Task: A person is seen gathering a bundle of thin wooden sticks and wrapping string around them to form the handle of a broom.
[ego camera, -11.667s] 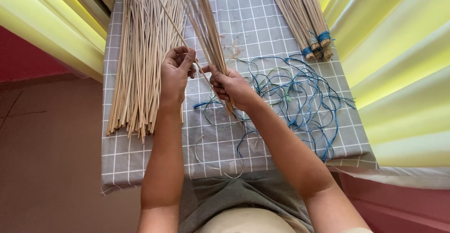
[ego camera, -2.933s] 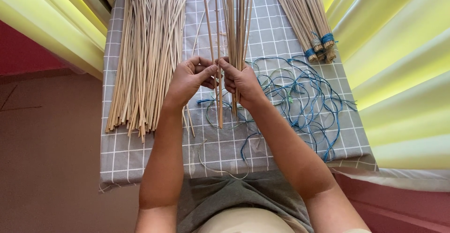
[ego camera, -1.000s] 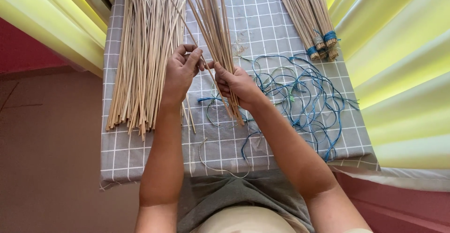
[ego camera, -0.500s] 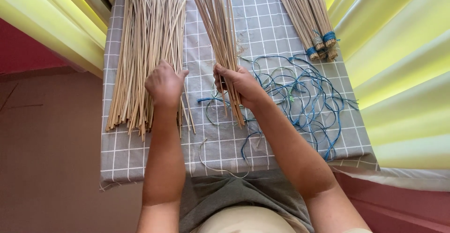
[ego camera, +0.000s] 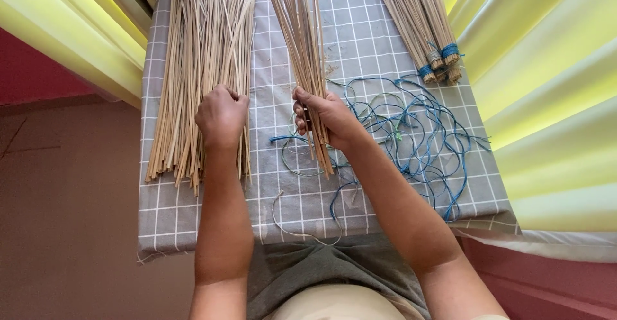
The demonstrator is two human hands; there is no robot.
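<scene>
The right hand (ego camera: pixel 324 115) is clenched around a slim bundle of pale sticks (ego camera: pixel 302 43), its grip closed on them a little above their near ends. The bundle runs from the far edge of the counter (ego camera: pixel 193 223) toward the person, leaning slightly, and its cut ends poke out below the fist near the counter's middle. The left hand (ego camera: pixel 222 115) is a closed fist with knuckles up, resting on the near part of a wide loose pile of sticks (ego camera: pixel 199 56); whether its grip actually holds any sticks cannot be told from this view. That pile lies flat along the left side of the counter, from the far edge down to about halfway, with uneven ends fanning out beside the left wrist.

Just right of the right hand, a loose tangle of blue cord (ego camera: pixel 418 140) sprawls across the right half of the counter, reaching toward the near right corner. A few strands loop under the held bundle. A single pale cord (ego camera: pixel 289 220) curls near the near edge. At the far right corner lie finished bundles (ego camera: pixel 418 24), their near ends bound with blue cord. The counter is covered with a grey cloth in a white grid. Yellow fabric (ego camera: pixel 546 101) hangs along both sides.
</scene>
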